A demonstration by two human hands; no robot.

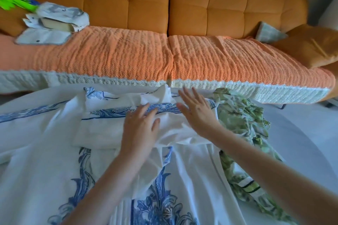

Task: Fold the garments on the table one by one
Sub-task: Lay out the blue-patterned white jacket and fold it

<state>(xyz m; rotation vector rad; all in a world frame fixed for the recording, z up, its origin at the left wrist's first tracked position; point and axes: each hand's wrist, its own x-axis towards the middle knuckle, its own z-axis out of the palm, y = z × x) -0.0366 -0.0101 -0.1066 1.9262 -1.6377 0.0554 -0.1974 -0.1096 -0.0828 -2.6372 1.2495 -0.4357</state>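
1. Both hands lie flat with straight fingers and grip nothing. The left hand [140, 124] and right hand [198, 109] press side by side on a turned-over part of the white garment with blue print [192, 179].
2. That garment is spread across most of the worktop [285, 129], near the person. One section is laid over the middle, and the rest is still loose and creased, so I judge its folding begun but far from done.
3. A green leaf-print garment [241, 115] lies crumpled along the right side, touching the white one and partly under its edge. It looks unfolded and still to do.
4. A small pile of pale cloth [60, 16] sits on the sofa [219, 5] at far left. It may be finished pieces, but I cannot tell.
5. The sofa's orange cover [219, 56] meets the far edge of the worktop, and a cushion [311, 45] lies at its right end.
6. The green garment crowds the right hand's side and could get caught in the next fold.
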